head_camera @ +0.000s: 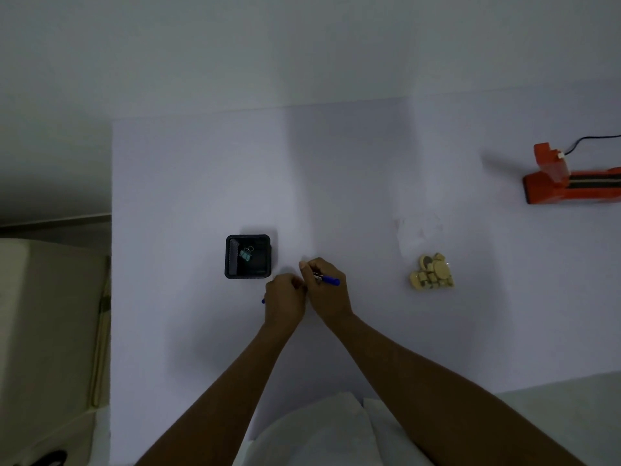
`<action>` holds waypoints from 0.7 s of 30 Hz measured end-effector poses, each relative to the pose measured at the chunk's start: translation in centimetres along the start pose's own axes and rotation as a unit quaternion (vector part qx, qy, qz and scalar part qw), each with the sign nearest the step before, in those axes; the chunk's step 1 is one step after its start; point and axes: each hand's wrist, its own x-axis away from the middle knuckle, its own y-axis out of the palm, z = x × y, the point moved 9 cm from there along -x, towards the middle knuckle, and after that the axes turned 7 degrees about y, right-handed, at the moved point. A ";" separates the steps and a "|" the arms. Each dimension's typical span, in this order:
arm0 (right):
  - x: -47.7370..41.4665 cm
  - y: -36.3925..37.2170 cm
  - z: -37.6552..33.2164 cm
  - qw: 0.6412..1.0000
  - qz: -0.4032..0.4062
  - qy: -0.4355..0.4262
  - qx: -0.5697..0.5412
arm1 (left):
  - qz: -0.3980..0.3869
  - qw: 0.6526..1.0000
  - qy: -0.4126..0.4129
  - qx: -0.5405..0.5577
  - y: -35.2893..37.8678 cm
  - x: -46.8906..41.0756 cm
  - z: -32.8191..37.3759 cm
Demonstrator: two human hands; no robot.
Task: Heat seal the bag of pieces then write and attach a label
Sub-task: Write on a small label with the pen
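A clear bag of tan wooden pieces [431, 272] lies on the white table [201, 183], right of my hands. My right hand [327, 292] grips a blue pen [331, 281], whose blue end sticks out to the right. My left hand [285, 302] touches the right hand, fingers curled round a small blue part [263, 301] that pokes out on its left, perhaps the pen's cap. The orange heat sealer [571, 185] stands at the far right, partly cut off by the frame edge. I cannot make out a label under my hands.
A black square box [248, 256] holding a teal binder clip [245, 254] sits just left of my hands. The sealer's black cord [591, 140] runs off to the right. The table's left edge drops off beside a beige surface [50, 314].
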 end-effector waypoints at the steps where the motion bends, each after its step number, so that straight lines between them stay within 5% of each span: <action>1: 0.0 0.0 0.0 1.000 -0.001 0.002 0.000 | 0.006 1.000 0.012 -0.006 -0.4 0.4 0.2; 11: 0.5 0.1 -1.0 1.000 -0.008 0.002 -0.024 | 0.064 0.981 0.096 -0.155 -4.7 4.0 -2.1; 16: 0.9 0.4 -1.5 0.999 -0.028 0.012 -0.031 | 0.036 0.986 0.079 -0.140 -4.2 3.0 -3.7; 21: 1.5 1.2 -1.0 0.982 -0.106 0.133 -0.077 | 0.060 0.996 0.057 -0.016 -4.9 2.7 -4.6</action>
